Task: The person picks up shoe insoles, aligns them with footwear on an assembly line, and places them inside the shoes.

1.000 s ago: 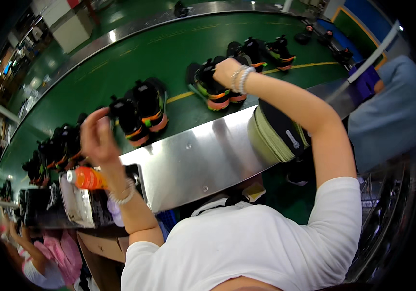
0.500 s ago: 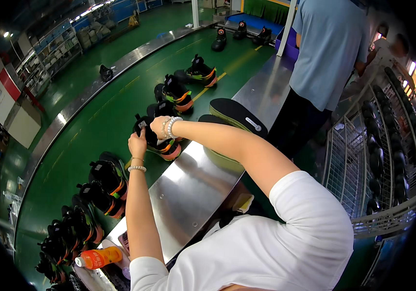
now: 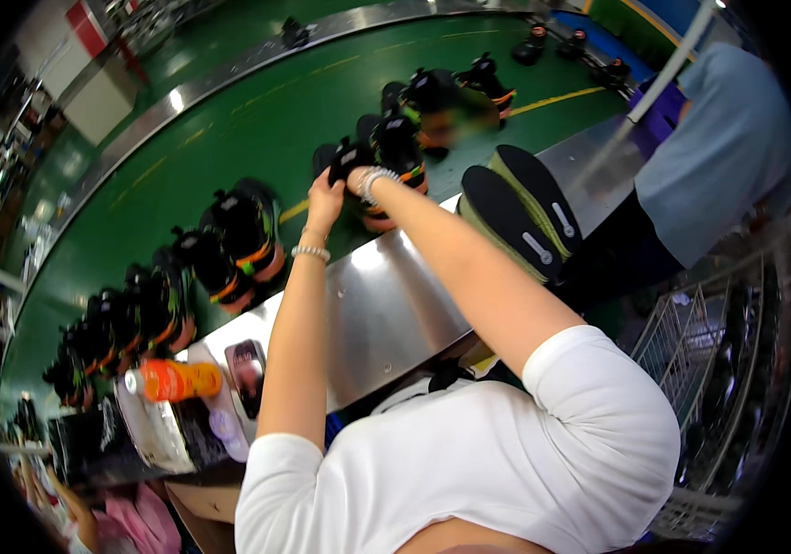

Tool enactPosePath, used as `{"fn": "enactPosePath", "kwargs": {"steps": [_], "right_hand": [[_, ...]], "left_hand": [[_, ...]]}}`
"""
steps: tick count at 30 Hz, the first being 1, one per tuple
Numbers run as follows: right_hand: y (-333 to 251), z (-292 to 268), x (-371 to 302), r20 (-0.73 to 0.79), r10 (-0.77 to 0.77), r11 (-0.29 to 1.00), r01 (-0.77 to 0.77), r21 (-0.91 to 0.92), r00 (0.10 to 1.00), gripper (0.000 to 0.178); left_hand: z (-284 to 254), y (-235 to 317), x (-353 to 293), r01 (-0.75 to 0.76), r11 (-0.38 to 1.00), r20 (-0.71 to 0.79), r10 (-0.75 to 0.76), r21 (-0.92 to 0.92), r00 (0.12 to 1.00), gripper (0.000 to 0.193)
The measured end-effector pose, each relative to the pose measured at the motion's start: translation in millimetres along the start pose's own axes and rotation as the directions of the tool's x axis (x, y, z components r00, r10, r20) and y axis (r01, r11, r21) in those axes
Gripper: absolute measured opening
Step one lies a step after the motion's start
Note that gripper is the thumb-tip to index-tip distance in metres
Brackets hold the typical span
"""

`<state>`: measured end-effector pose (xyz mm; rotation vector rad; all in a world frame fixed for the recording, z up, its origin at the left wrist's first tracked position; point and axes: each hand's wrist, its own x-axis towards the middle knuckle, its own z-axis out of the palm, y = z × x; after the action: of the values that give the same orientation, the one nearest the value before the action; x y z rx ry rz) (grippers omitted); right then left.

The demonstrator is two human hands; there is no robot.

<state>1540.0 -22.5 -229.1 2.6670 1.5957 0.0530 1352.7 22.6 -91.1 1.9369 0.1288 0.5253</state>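
Out over the green conveyor, both my hands are at one black shoe [image 3: 347, 159] with a pinkish sole. My left hand [image 3: 324, 196] grips the upper part of that shoe on its left side, fingers closed. Close beside it, my right hand [image 3: 359, 179] is closed on the same shoe from the right; its fingertips are partly hidden. Another black shoe [image 3: 397, 140] with orange and green trim stands just beyond. To the right, two large black insoles [image 3: 511, 217] with olive edges lie on the metal ledge [image 3: 395, 300] in front of me.
Several more black shoes [image 3: 243, 222] line the conveyor [image 3: 202, 152] to the left. On the near ledge lie an orange drink bottle [image 3: 179, 379] and a phone [image 3: 246, 377]. A co-worker in a blue shirt [image 3: 732, 166] stands at right, near a wire rack [image 3: 691, 346].
The view has turned, so the conveyor and shoes appear shifted and tilted. My hands stay at the shoe and are now closer together. The phone shows more fully.
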Motion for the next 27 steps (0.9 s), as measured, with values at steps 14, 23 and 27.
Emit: {"fn": "enactPosePath", "kwargs": {"steps": [14, 23, 27], "right_hand": [[-130.9, -186.0, -184.6, -0.317, 0.329, 0.652, 0.029, 0.758, 0.890, 0.023], [-133.7, -181.2, -187.6, -0.344, 0.397, 0.651, 0.003, 0.759, 0.851, 0.013], [-142.0, -182.6, -187.0, -0.337, 0.419, 0.704, -0.068, 0.707, 0.843, 0.014]], "left_hand": [[6.3, 21.3, 39.5, 0.170, 0.564, 0.182, -0.513, 0.808, 0.839, 0.017], [11.8, 0.6, 21.7, -0.018, 0.518, 0.350, -0.552, 0.855, 0.757, 0.036], [4.4, 15.9, 24.4, 0.048, 0.549, 0.321, -0.555, 0.834, 0.768, 0.035]]}}
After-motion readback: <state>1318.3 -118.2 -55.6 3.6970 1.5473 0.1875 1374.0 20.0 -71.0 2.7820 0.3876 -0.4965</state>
